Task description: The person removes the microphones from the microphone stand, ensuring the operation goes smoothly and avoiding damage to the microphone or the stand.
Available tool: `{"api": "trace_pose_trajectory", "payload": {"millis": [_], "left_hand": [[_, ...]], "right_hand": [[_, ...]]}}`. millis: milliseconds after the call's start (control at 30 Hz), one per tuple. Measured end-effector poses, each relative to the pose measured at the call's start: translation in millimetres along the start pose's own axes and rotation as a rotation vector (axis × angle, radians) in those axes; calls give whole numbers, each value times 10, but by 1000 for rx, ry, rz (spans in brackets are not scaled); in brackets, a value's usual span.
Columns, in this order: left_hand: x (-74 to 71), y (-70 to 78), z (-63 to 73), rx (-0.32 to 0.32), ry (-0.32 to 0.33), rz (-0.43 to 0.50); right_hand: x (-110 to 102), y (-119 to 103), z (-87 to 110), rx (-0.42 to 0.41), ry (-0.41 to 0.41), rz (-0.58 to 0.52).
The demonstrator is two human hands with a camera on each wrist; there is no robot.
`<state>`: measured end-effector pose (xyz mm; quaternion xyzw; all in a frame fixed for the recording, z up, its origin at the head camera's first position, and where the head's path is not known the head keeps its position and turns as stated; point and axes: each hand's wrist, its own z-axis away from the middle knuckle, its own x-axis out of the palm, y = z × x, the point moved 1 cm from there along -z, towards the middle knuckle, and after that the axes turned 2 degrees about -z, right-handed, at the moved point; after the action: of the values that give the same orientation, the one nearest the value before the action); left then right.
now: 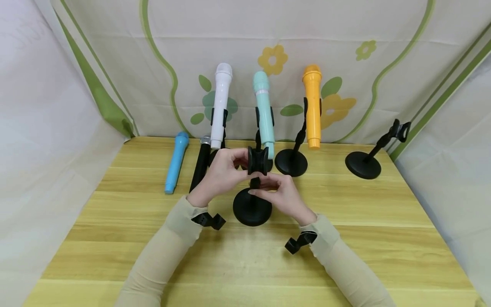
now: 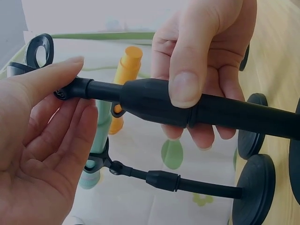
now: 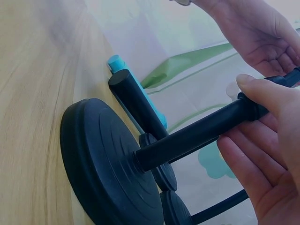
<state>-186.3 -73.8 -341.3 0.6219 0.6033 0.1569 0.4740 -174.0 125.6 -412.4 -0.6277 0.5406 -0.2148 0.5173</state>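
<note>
A black desktop microphone stand rises from its round base on the table, between both hands. My left hand pinches the stand near its top, just under the clip; in the left wrist view the thumb lies along the clip joint. Lower down, my right hand grips the thick collar of the pole, thumb on one side and fingers behind. The right wrist view shows the round base flat on the wood. No microphone sits in this clip.
Behind stand white, mint and orange microphones in black stands. A blue microphone and a black one lie at left. Another stand with a bare clip is at far right. A patterned curtain hangs behind the table.
</note>
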Motion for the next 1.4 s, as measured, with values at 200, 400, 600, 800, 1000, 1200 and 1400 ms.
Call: {"api": "trace_pose_trajectory", "payload": {"millis": [200,400,600,800,1000,1200,1400], "left_hand": [[-7,4,-2,-3,-2,2],[-12,2,-8,-15,-5,12],[-9,-10,-4,-23,-9,19],[-8,-14,-3,-14,-11,8],[1,-27,6,8,2,4],[21,-37,10,21,19,9],[43,-57,24,10,35,16]], "right_hand": [[18,-228,-4,-5,10,5],[17,-241,-4,-1,2,4],[21,-225,-4,3,4,4],[17,-222,1,10,1,0],[16,-226,1,4,-2,-7],[12,-221,4,10,-2,-8],[19,-203,5,1,-12,-14]]}}
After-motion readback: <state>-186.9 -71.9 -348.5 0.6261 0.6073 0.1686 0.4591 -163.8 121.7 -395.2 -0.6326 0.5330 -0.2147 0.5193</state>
